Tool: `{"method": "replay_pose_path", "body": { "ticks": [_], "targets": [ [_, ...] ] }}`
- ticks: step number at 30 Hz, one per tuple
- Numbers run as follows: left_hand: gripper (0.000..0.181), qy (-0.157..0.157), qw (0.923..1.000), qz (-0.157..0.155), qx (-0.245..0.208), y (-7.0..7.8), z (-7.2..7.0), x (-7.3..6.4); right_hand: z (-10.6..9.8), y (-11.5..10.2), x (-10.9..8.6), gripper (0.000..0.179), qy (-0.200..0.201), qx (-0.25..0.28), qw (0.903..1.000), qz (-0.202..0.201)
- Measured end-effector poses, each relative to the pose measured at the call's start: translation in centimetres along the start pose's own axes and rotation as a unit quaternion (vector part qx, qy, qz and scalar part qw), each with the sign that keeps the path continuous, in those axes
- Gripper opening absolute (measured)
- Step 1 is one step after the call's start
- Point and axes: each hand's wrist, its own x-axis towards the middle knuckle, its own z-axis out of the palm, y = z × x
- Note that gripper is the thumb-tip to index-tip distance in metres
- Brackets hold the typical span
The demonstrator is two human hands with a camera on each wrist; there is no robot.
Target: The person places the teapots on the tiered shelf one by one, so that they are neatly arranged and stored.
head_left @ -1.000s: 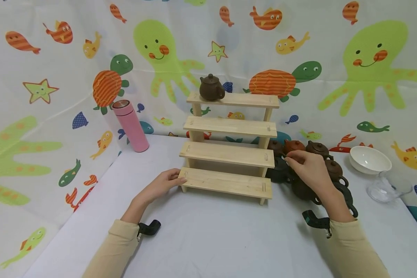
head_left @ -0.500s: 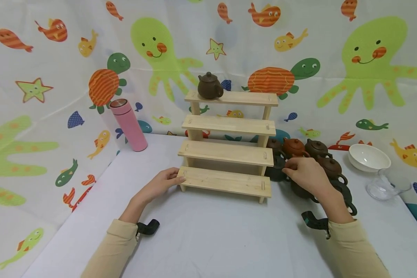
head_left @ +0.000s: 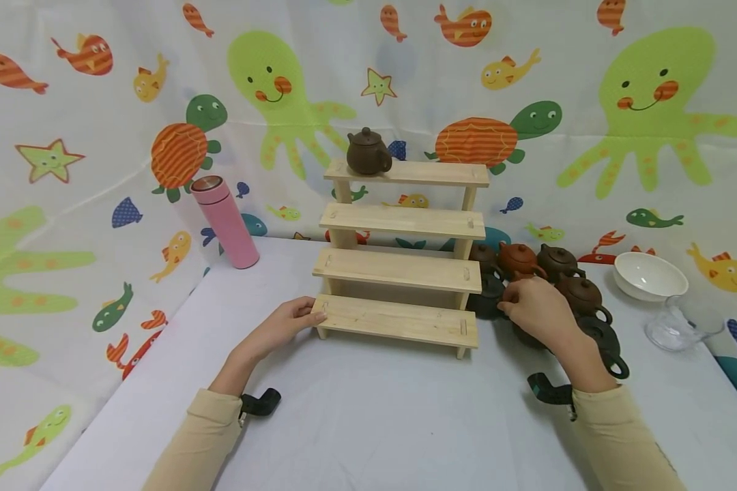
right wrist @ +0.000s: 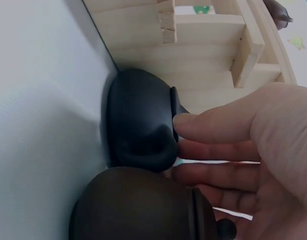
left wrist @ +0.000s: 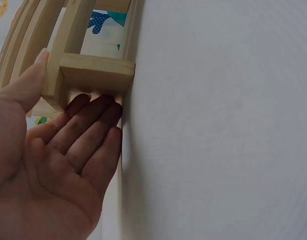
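A four-tier wooden display stand (head_left: pixel 399 273) stands on the table. At the left end of its lowest shelf my left hand (head_left: pixel 285 324) grips the board; in the left wrist view the thumb lies on the edge and the fingers reach under. A dark brown teapot (head_left: pixel 367 153) sits on the top shelf. Beside the stand's right side, my right hand (head_left: pixel 539 310) pinches a black teapot (head_left: pixel 484 300) at its handle, thumb close to the lid rim in the right wrist view. A brown teapot (right wrist: pixel 138 205) lies under that palm, mostly hidden in the head view.
Several more teapots, including a reddish one (head_left: pixel 518 259) and a brown one (head_left: pixel 580 294), crowd around the right hand. A white bowl (head_left: pixel 651 276) and a clear glass vessel (head_left: pixel 678 331) stand at the far right. A pink bottle (head_left: pixel 228 225) is at the back left.
My right hand has lowered and shifted slightly left, onto the black teapot's handle. The left hand stays at the lowest shelf. The head view has shifted a little.
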Motion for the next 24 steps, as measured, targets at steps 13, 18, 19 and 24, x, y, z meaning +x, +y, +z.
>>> {"method": "replay_pose_path", "body": {
  "ticks": [13,18,19,24],
  "targets": [
    [0.058,-0.002,1.0000,-0.002,0.000,0.16,-0.02,0.02,0.53,-0.49,-0.19,0.035,0.044,-0.034,0.9984,-0.012],
    [0.057,-0.004,1.0000,0.000,-0.001,0.11,-0.05,0.09,0.60,-0.53,-0.17,0.035,0.038,-0.035,0.9986,-0.015],
    [0.057,-0.004,1.0000,0.000,0.001,0.10,-0.03,0.12,0.59,-0.55,-0.18,0.036,0.039,-0.039,0.9984,-0.017],
    [0.054,-0.002,1.0000,0.001,-0.004,0.12,0.08,0.19,0.76,-0.53,-0.20,0.041,0.051,-0.073,0.9955,-0.031]
  ]
}}
